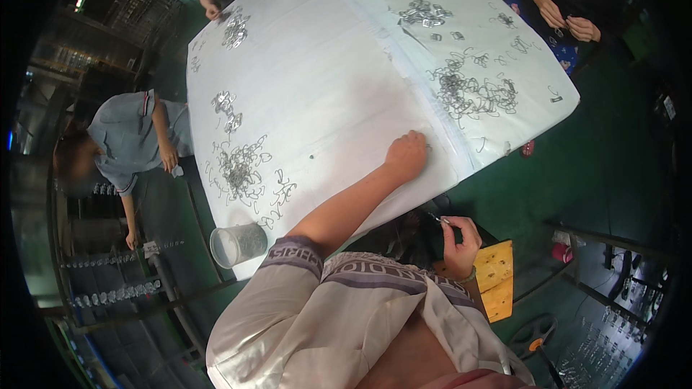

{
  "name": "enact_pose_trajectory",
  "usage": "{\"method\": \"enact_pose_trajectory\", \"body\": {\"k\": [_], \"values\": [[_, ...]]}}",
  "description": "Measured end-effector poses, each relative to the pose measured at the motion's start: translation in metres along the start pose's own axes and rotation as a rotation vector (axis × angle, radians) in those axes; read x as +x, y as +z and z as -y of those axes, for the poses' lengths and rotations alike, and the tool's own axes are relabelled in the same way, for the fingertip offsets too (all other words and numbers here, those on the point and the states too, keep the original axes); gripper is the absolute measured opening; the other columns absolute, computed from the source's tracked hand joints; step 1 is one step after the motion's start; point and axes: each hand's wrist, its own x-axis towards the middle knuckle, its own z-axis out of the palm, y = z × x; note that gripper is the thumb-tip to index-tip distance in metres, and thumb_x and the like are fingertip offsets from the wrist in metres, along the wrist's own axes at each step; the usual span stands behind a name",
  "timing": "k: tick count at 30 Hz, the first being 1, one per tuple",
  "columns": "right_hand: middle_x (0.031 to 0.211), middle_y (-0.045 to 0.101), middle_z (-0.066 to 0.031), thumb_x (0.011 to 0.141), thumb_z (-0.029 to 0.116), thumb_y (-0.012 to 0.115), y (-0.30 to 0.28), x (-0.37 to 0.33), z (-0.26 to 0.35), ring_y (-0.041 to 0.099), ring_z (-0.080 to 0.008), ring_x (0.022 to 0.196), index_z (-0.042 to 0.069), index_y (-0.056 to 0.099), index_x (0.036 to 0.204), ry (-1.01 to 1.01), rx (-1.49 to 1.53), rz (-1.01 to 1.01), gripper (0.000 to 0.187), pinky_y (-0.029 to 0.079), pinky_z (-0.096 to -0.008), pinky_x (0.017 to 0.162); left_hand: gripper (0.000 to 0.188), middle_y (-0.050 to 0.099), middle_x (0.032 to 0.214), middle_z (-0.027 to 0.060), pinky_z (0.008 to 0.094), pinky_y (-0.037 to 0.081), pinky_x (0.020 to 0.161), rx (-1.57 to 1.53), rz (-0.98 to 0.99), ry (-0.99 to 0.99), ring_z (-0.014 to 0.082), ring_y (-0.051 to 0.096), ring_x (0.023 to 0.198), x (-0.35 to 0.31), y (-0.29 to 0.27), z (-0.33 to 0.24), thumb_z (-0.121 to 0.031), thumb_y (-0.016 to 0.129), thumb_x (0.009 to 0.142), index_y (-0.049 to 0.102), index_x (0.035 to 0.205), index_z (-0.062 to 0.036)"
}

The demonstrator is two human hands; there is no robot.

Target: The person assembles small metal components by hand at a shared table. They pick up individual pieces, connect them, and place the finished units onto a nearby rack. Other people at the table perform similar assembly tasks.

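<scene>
My left hand (407, 155) rests on the white table cover (324, 86) with its fingers curled. A tiny dark bit shows at its fingertips, too small to name, and whatever lies inside the fingers is hidden. Off the table's near edge, my right hand (461, 246) pinches a small shiny metal piece (437, 217) between thumb and fingers. Bent wire hooks (241, 173) lie in a loose heap on the left, and another tangle of wire hooks (461, 94) spreads on the right. Flat metal buckles (425, 13) are piled farther back.
A clear plastic tub (239, 245) stands at the table's near left corner. To the left a person in a blue shirt (130, 133) bends down. Other people's hands (566, 21) work at the far edges. A yellow wooden stool (497, 277) is beside my right arm.
</scene>
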Motion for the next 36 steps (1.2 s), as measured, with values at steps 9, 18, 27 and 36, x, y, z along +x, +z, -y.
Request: {"method": "enact_pose_trajectory", "body": {"k": [9,18,27,36], "values": [[0.081,0.066,-0.0134,0.08,-0.004,0.065,-0.016,0.002,0.008,0.063,-0.0288,0.073,-0.002,0.063,0.087,-0.018,-0.005,-0.011,0.008,0.049,-0.0345,0.066,0.015,0.064,0.09,0.0225,0.0449,0.052,0.075,-0.356,-0.06,-0.127,0.0381,0.064,0.084,-0.009,-0.009,0.015,-0.008,0.056,0.085,0.057,0.096,0.0026],[0.079,0.064,-0.012,0.081,-0.002,0.066,-0.017,-0.001,0.017,0.062,-0.0226,0.07,-0.002,0.063,0.088,0.055,-0.007,-0.089,0.008,0.048,-0.0306,0.065,0.01,0.069,0.084,0.0169,0.0377,0.052,0.073,-0.596,-0.003,-0.189,0.0313,0.066,0.078,-0.023,-0.021,0.034,-0.006,0.064,0.08,0.069,0.088,-0.0019],[0.082,0.066,-0.0104,0.084,-0.001,0.065,-0.011,-0.002,0.017,0.062,-0.0178,0.07,-0.002,0.063,0.09,0.042,-0.008,-0.12,0.007,0.049,-0.0287,0.067,0.015,0.062,0.087,0.0145,0.0415,0.049,0.08,-0.413,-0.327,-0.073,0.0331,0.061,0.087,-0.041,-0.019,0.043,-0.005,0.062,0.078,0.069,0.091,-0.0041],[0.086,0.067,-0.01,0.084,-0.003,0.064,-0.002,0.007,0.023,0.062,-0.0161,0.073,-0.003,0.064,0.095,0.006,0.001,-0.139,0.011,0.05,-0.0278,0.069,0.013,0.065,0.081,0.0148,0.0395,0.052,0.068,0.07,-0.213,0.106,0.0279,0.064,0.077,-0.018,0.011,0.02,-0.013,0.059,0.072,0.067,0.067,-0.0045]]}}
